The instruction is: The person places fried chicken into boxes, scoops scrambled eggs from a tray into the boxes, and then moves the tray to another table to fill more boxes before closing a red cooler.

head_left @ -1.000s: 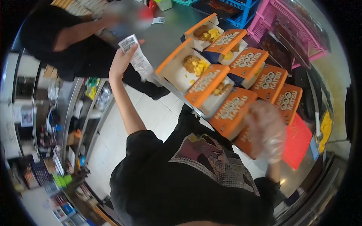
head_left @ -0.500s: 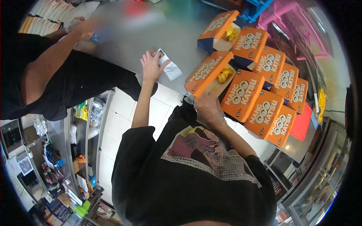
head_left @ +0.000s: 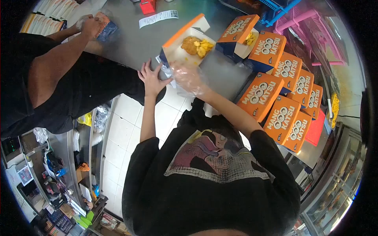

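My right hand (head_left: 188, 80), in a clear plastic glove, grips the near side of an open orange takeaway box (head_left: 173, 54). Its lid is up, showing a fried cutlet (head_left: 190, 45) and yellow chunks (head_left: 204, 48) inside. Beside it my bare left hand (head_left: 151, 81) has its fingers spread on the steel counter's edge. A white paper slip (head_left: 165, 70) lies between that hand and the box, partly hidden by both. To the right, another takeaway box (head_left: 236, 30) stands with its lid partly raised over yellow food.
Several closed orange boxes (head_left: 260, 96) stand in rows at the right. A co-worker's hands (head_left: 89, 26) hold an orange and blue carton (head_left: 107, 29) at the left. On the counter (head_left: 130, 43) lies a long receipt (head_left: 158, 18) near a red object (head_left: 148, 6). Pink (head_left: 311, 29) and blue baskets stand behind.
My right hand has carried the open box leftward from the front of the rows to beside my left hand, covering part of the slip. My left hand has shifted slightly left and spread its fingers.
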### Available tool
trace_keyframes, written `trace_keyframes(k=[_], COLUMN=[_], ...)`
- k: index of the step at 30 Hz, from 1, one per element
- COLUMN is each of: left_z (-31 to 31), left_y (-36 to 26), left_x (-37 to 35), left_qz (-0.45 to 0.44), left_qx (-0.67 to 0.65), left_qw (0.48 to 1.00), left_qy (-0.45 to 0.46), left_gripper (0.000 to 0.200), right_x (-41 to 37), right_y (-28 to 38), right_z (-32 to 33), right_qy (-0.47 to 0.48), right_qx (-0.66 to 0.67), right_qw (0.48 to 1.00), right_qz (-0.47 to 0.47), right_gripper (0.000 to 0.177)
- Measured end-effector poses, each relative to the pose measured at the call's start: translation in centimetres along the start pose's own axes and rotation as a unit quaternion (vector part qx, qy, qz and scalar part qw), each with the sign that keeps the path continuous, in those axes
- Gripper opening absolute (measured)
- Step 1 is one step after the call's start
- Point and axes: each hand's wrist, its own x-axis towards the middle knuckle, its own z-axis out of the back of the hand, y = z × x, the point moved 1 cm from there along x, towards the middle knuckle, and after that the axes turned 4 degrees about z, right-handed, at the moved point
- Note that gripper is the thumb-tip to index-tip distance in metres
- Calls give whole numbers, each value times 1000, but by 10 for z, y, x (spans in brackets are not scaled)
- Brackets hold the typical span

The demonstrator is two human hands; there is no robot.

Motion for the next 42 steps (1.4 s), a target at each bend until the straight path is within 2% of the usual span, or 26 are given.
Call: trace_keyframes(k=[2, 3, 6, 7, 8, 9, 11, 13, 15, 16, 18, 19, 21, 23, 25, 27, 28, 30, 33, 34, 35, 37, 38, 39, 40, 42], left_z=[-12, -22, -46, -41, -36, -31, -29, -35, -17, -1, 23, 30, 31, 13, -10, -31, -25, -28, -40, -37, -35, -16, -16, -11, -15, -33], left_y=[-2, 0, 3, -2, -10, -16, -28, -22, 9, 36, 73, 60, 7, -85, -168, -222, -231, -238, -252, -254, -258, -269, -277, -282, -293, -331], left_x=[-3, -4, 0, -2, -8, -13, -25, -28, 29, 82, 194, 213, 182, 71, -27, -101, -107, -120, -138, -146, -146, -160, -167, -178, -192, -227], left_qz=[-9, -19, 76, 109, 84, 60, 59, 39, -84, -218, -446, -498, -437, -273, -221, -215, -197, -210, -167, -174, -191, -266, -283, -297, -310, -342], left_qx=[43, 37, -107, -161, -104, -47, -113, -165, -103, 9, 154, 172, 110, -128, -299, -313, -324, -251, -265, -231, -200, -248, -270, -287, -307, -331], left_qw=[999, 999, 985, 971, 978, 980, 980, 972, 986, 976, 874, 839, 887, 953, 924, 901, 901, 934, 948, 957, 961, 914, 898, 892, 886, 869], left_qy=[19, 20, -114, -136, -159, -185, -156, -162, -96, -6, 115, 135, 99, 36, 85, 211, 211, 141, 62, 30, 5, -179, -205, -185, -160, -133], left_gripper=[69, 69, 77, 78, 80, 82, 78, 73, 61, 56, 46, 42, 49, 58, 67, 77, 75, 78, 80, 82, 85, 72, 71, 71, 70, 68], right_x=[25, 31, 36, 41, 36, 28, 23, 16, 2, -7, -26, -37, -59, -76, -103, -134, -158, -206, -267, -290, -315, -353, -372, -382, -387, -399], right_y=[4, 8, 8, 15, 18, 18, 25, 43, 64, 74, 94, 101, 116, 136, 158, 187, 204, 248, 327, 357, 389, 443, 469, 502, 527, 575], right_z=[-7, -14, -18, -3, 5, 15, 50, 101, 143, 159, 182, 191, 204, 231, 248, 273, 280, 293, 313, 317, 316, 326, 336, 338, 345, 363], right_qy=[107, 105, 164, 163, 80, 75, 24, 24, 102, 87, 53, 38, 37, 3, -135, -133, -173, -218, -295, -297, -334, -396, -350, -312, -335, -319], right_qx=[-7, -16, -8, 25, 0, -15, -41, -13, 50, 41, 59, 53, 66, 77, 34, -65, -73, -132, -198, -211, -204, -247, -276, -299, -296, -291], right_qw=[989, 988, 967, 962, 981, 978, 988, 981, 951, 948, 940, 939, 930, 926, 901, 866, 845, 795, 687, 682, 629, 531, 515, 473, 415, 351], right_qz=[-101, -108, -193, -218, -177, -195, -146, -192, -288, -302, -331, -339, -359, -369, -411, -478, -500, -551, -634, -635, -671, -707, -732, -768, -793, -831], right_gripper=[32, 32, 30, 29, 25, 25, 19, 17, 16, 16, 15, 15, 15, 14, 16, 21, 21, 18, 12, 12, 12, 12, 15, 19, 19, 17])
